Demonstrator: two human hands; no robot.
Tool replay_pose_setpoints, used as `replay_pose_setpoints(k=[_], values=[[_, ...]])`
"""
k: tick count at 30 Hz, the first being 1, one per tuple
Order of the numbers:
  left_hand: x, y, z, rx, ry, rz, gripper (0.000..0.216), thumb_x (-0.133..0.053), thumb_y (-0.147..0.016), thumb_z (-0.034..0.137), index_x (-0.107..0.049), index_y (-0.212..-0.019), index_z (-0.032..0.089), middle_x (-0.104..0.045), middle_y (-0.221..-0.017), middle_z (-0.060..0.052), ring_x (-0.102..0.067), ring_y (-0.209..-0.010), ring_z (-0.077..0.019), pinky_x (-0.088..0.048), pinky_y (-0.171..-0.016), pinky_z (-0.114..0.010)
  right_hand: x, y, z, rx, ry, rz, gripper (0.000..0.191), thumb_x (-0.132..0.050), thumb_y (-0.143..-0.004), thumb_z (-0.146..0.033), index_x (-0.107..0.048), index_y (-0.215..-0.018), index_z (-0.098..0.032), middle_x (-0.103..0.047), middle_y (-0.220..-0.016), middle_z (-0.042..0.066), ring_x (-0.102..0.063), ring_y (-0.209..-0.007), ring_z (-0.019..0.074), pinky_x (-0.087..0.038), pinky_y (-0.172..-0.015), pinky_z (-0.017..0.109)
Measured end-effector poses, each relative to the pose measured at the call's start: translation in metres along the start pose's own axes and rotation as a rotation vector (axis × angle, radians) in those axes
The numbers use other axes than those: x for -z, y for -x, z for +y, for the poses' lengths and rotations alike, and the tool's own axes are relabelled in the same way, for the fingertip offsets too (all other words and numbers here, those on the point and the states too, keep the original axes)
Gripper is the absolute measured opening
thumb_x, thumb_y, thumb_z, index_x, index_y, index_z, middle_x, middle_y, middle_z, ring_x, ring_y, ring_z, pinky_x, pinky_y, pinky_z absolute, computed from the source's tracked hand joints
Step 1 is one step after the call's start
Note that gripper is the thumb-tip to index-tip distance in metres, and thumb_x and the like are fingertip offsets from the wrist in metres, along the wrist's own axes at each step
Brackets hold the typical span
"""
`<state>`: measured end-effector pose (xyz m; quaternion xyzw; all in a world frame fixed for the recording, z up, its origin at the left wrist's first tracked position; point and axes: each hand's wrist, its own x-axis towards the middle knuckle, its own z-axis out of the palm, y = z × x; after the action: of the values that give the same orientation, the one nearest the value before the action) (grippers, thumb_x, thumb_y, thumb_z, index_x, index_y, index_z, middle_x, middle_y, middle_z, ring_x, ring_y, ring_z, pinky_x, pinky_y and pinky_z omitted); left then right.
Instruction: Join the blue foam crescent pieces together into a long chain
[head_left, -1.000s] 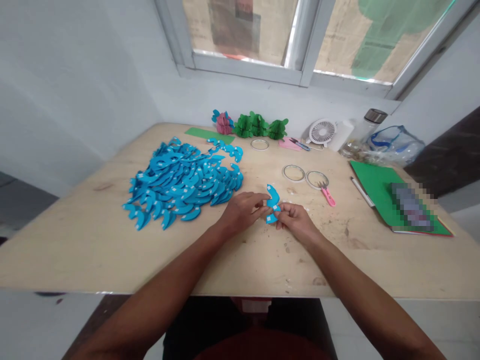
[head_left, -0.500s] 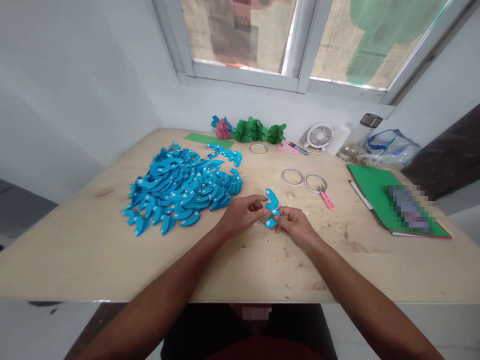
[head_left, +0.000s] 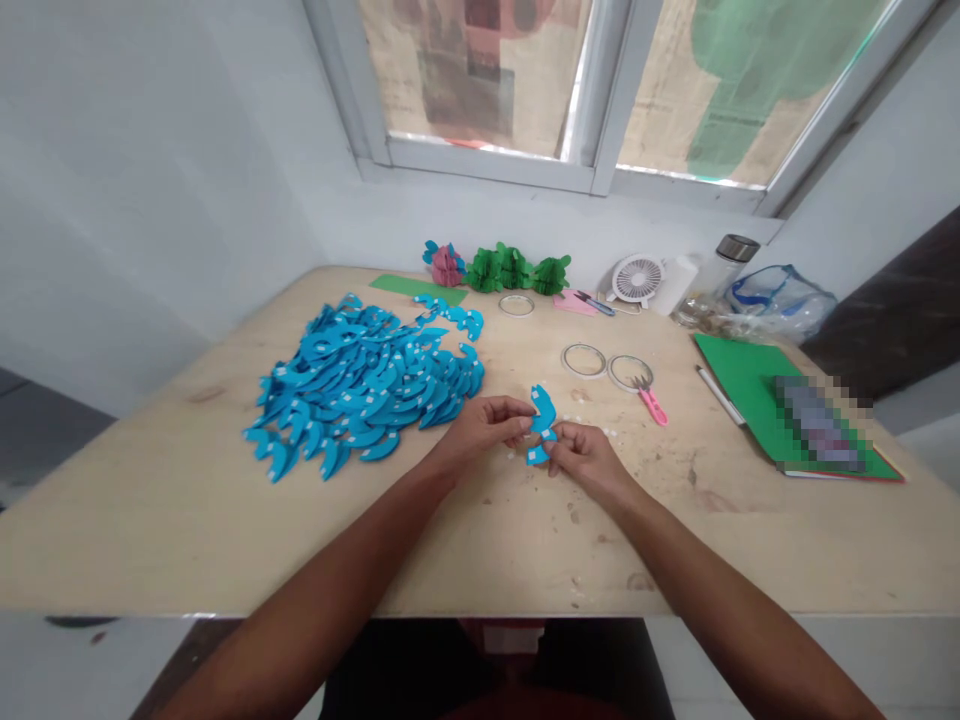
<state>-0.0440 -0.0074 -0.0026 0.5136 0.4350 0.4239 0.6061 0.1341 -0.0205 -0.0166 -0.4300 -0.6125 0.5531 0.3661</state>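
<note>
A pale wooden table (head_left: 187,530) spreads across the middle, its straight front edge running from 8 to 4 o'clock, its grain marked by knots and scuffs. A plain white wall (head_left: 172,150) fills the view from 9 to 11 o'clock and meets the back wall (head_left: 367,225) at a corner. From 12 to 1 o'clock stands a window in a grey-white frame (head_left: 609,110), its panes covered with brownish sheeting (head_left: 401,80) bearing reddish and green shapes; bright light edges them below. Towards 3 o'clock is a dark brown surface (head_left: 896,295), perhaps a door. Pale floor (head_left: 37,680) shows at 8 o'clock.
</note>
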Motion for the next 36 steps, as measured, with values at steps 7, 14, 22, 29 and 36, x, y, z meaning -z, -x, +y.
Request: replay_pose_setpoints(k=[7, 14, 22, 29, 36], values=[[-0.002, 0.001, 0.005, 0.037, 0.049, -0.015, 0.027, -0.073, -0.062, 0.030, -0.069, -0.083, 0.013, -0.069, -0.078, -0.005, -0.060, -0.065, -0.0134, -0.047, -0.061, -0.024, 0.001, -0.001, 0.001, 0.012, 0.044, -0.017, 0.029, -0.062, -0.074, -0.043, -0.055, -0.061, -0.017, -0.059, -0.051, -0.001, -0.055, -0.047, 0.0118, -0.045, -0.050, 0.025], [-0.007, 0.001, 0.005, -0.028, 0.072, -0.013, 0.021, -0.075, -0.059, 0.025, -0.067, -0.074, 0.013, -0.067, -0.067, -0.001, -0.059, -0.058, -0.0115, -0.046, -0.056, -0.022, 0.000, 0.000, 0.000, 0.017, 0.028, -0.012, 0.026, -0.062, -0.074, -0.039, -0.056, -0.062, -0.017, -0.058, -0.051, -0.001, -0.055, -0.047, 0.0115, -0.044, -0.050, 0.025], [-0.008, 0.002, 0.003, -0.090, -0.006, 0.073, 0.013, -0.072, -0.060, 0.021, -0.066, -0.069, 0.014, -0.065, -0.063, 0.000, -0.059, -0.056, -0.0111, -0.047, -0.056, -0.022, 0.000, 0.000, -0.002, 0.014, 0.018, -0.016, 0.026, -0.063, -0.073, -0.038, -0.056, -0.061, -0.017, -0.059, -0.051, -0.001, -0.056, -0.050, 0.0122, -0.045, -0.052, 0.025], [-0.007, -0.001, 0.000, -0.086, 0.033, 0.056, 0.013, -0.071, -0.060, 0.020, -0.064, -0.069, 0.014, -0.064, -0.058, 0.001, -0.058, -0.052, -0.0100, -0.045, -0.052, -0.021, 0.000, 0.001, -0.001, -0.003, 0.031, -0.029, 0.024, -0.060, -0.076, -0.037, -0.057, -0.063, -0.017, -0.059, -0.051, -0.001, -0.053, -0.046, 0.0103, -0.041, -0.047, 0.022], [-0.007, -0.002, -0.004, -0.085, 0.036, 0.067, 0.011, -0.069, -0.060, 0.018, -0.062, -0.068, 0.014, -0.062, -0.055, 0.002, -0.058, -0.051, -0.0102, -0.045, -0.052, -0.021, -0.001, 0.001, -0.001, -0.011, 0.078, -0.037, 0.022, -0.059, -0.076, -0.035, -0.056, -0.064, -0.016, -0.057, -0.050, -0.001, -0.052, -0.046, 0.0099, -0.038, -0.046, 0.021]])
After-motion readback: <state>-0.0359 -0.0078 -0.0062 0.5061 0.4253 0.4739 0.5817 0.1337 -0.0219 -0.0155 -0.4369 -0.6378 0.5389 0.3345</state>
